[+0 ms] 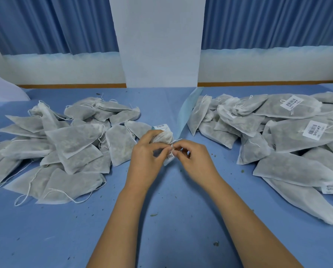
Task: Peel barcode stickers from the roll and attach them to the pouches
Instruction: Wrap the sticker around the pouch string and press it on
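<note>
The blue table point(171, 219) carries two heaps of grey-white drawstring pouches. An unlabelled heap point(65, 144) lies to the left of the left hand point(148, 151). A labelled heap point(289, 136), showing white barcode labels, lies to the right of the right hand point(192, 157). Just beyond the left hand's fingers sits a crumpled white bundle point(163, 136) (pouch or roll, I cannot tell). Between the hands, the fingertips of both pinch one small white barcode sticker point(170, 156), black bars showing, print too small to read.
</note>
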Tool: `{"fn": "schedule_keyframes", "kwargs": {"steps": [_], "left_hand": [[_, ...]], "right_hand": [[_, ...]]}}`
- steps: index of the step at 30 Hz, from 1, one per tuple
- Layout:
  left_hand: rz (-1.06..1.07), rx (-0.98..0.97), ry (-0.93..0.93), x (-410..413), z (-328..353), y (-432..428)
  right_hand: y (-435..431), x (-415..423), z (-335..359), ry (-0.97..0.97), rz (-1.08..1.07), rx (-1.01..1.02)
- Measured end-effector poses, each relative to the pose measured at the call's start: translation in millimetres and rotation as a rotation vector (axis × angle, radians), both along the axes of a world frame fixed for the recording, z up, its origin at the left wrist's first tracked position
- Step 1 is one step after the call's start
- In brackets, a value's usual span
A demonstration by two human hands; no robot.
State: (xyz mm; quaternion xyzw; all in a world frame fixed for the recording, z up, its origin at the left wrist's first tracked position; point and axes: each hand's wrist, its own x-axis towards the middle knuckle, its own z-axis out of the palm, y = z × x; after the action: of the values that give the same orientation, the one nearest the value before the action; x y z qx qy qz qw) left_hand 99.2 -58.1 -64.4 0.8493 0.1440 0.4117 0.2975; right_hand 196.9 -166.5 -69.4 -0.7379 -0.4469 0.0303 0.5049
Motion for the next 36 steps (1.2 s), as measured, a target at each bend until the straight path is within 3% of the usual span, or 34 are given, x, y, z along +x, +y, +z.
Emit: {"fn": "schedule_keyframes", "kwargs": {"steps": [9, 23, 26, 28, 32, 36], "left_hand": [[-0.058, 0.018, 0.034, -1.0, 0.4, 3.6], [-0.057, -0.042, 0.053, -0.7, 0.2, 3.0], [0.084, -0.062, -0.003, -0.3, 2.7, 2.5], [0.264, -0.098, -0.14, -3.4, 6.5, 6.6], [0.424, -0.446, -0.398, -17.3, 15.1, 19.6], [0.137, -1.02, -0.521, -18.8, 26.2, 17.6]], "right_hand": [[1.2, -1.5, -0.3, 0.107, -0.003, 0.027], [-0.8, -0.9, -1.5, -0.042, 0.004, -0.151], [0.5, -1.0, 0.0, 0.064, -0.012, -0.124], [0.5, 1.7, 1.4, 0.194, -0.039, -0.1], [0.5, 6.3, 1.2, 0.413, -0.047, -0.063], [0.4, 4.9, 4.8, 0.651, -0.12, 0.18]]}}
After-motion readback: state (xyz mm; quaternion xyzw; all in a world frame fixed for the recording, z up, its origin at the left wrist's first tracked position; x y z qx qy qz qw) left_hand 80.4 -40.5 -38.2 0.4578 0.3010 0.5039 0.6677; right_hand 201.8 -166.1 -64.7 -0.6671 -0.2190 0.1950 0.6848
